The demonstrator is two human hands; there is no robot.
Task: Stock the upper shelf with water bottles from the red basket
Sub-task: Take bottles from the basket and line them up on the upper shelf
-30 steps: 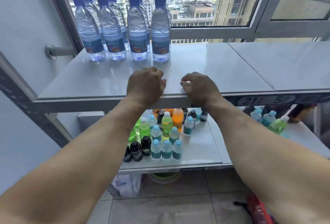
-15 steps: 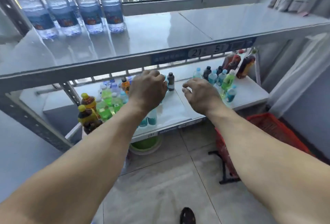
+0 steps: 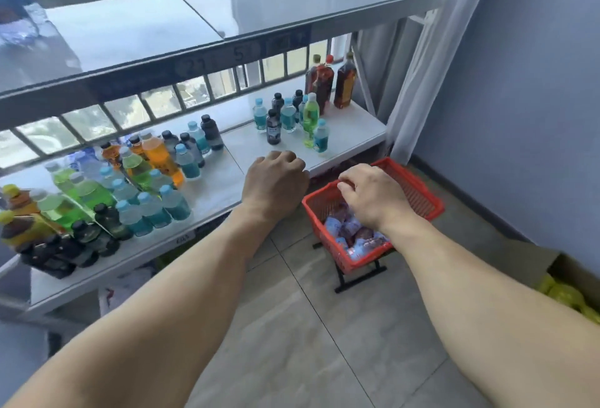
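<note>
Head view is looking down at a red basket standing on black legs on the tiled floor, just beside the right end of the lower shelf. Water bottles are lying piled inside the basket. The right hand is hovering over the basket's middle, fingers loosely curled and gripping nothing. The left hand is hanging to the left of the basket, in front of the lower shelf's edge, knuckles curled into a loose fist and holding nothing. The upper shelf is sitting above and behind the basket, its surface glossy.
</note>
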